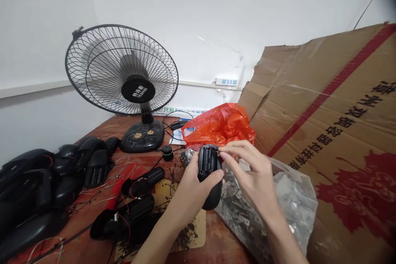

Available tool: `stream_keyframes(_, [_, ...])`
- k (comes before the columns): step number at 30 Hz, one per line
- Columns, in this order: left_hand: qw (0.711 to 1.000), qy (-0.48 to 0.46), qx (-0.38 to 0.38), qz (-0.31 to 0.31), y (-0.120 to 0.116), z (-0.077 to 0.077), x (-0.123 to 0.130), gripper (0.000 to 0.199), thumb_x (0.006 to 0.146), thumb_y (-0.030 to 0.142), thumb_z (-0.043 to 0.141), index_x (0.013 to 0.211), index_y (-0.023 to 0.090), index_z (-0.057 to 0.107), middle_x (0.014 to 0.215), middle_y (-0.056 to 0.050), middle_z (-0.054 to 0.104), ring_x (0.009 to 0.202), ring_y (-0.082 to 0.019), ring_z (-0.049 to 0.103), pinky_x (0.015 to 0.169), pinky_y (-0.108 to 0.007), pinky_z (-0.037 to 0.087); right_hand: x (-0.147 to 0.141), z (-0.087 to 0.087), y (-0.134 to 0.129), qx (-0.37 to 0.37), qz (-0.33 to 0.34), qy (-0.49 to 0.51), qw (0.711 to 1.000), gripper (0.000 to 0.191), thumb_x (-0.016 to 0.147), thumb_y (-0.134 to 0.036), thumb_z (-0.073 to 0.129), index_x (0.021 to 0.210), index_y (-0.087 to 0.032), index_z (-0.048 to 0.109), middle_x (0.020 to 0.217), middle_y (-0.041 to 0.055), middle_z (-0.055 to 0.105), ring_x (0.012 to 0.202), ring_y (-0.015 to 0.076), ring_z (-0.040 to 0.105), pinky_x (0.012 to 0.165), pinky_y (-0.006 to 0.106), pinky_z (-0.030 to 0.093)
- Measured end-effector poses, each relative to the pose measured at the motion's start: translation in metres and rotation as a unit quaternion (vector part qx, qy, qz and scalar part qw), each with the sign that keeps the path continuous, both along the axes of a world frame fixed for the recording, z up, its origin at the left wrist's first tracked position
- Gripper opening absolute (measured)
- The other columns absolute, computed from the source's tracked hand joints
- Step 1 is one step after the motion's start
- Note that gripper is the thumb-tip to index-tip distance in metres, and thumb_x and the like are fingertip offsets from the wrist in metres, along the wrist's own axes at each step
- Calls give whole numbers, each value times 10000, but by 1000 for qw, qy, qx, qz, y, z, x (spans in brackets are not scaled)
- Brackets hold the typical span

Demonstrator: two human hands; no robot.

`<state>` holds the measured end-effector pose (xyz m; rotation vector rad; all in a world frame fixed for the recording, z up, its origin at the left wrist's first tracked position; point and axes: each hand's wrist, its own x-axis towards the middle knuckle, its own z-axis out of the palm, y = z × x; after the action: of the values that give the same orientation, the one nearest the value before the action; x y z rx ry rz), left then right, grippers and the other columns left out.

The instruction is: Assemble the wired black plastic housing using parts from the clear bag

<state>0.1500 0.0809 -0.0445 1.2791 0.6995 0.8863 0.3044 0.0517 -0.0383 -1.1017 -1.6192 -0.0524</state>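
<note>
A black plastic housing (212, 196) with long open slots in its upper part is held upright near the middle of the view. My left hand (199, 181) grips it from the left, the thumb lying across its front. At its top right corner, the thumb and forefinger of my right hand (247, 163) are pressed together on a small metal piece (218, 153), too small to make out fully. Just beneath and beside my right hand lies a clear plastic bag (244, 218) filled with small metal parts.
Black housings (40, 181) are piled at the left, with two wired ones (133, 212) nearer the middle. A fan (142, 138) stands behind them. An orange bag (219, 126) sits at the back, and a large cardboard box (309, 103) fills the right side.
</note>
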Motion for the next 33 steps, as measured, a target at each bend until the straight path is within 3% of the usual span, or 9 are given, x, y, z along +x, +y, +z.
stream_keyframes(4, [998,8,68,10,-4,-3,-1,407,901,248,614,1296,293,525,1219,8,612,1142,-157,557,994,-262,435,0,-5,4,51,-9,-83,995,220,910,-89,638,1088,-195,712,1003,56,691,906,161,636,798,304,505])
stream_keyframes(8, [998,17,58,-29,-5,-2,-4,396,925,262,584,1310,306,504,1098,14,619,1014,-154,573,925,-275,463,4,-7,7,85,-18,-109,990,253,876,-63,673,1100,-180,683,993,54,715,891,169,632,814,327,501])
stream_keyframes(13, [997,29,54,-39,-6,-4,-6,383,926,268,580,1299,298,499,1062,11,611,941,-145,576,887,-275,470,4,-3,4,54,-19,-97,994,128,896,-100,664,986,-191,669,956,33,702,876,161,623,818,325,485])
stream_keyframes(20, [997,27,57,-37,-4,-4,-2,384,912,241,583,1286,280,510,1045,12,617,917,-146,591,846,-259,474,2,-3,6,6,-45,-95,994,36,943,-177,618,967,-198,635,979,35,652,921,168,589,825,317,454])
stream_keyframes(26, [996,44,67,-23,-3,-4,-2,387,912,256,585,1291,282,517,1141,4,639,983,-166,603,888,-276,457,2,-5,11,-16,-30,-76,997,49,952,-176,603,984,-194,636,989,29,628,875,139,576,787,280,452])
stream_keyframes(33, [996,52,67,-11,-1,-5,0,377,883,222,600,1251,252,524,1081,9,627,1028,-175,588,908,-274,462,-2,-6,9,-12,-5,-47,999,55,944,-170,610,951,-199,657,988,35,640,829,138,597,734,269,469])
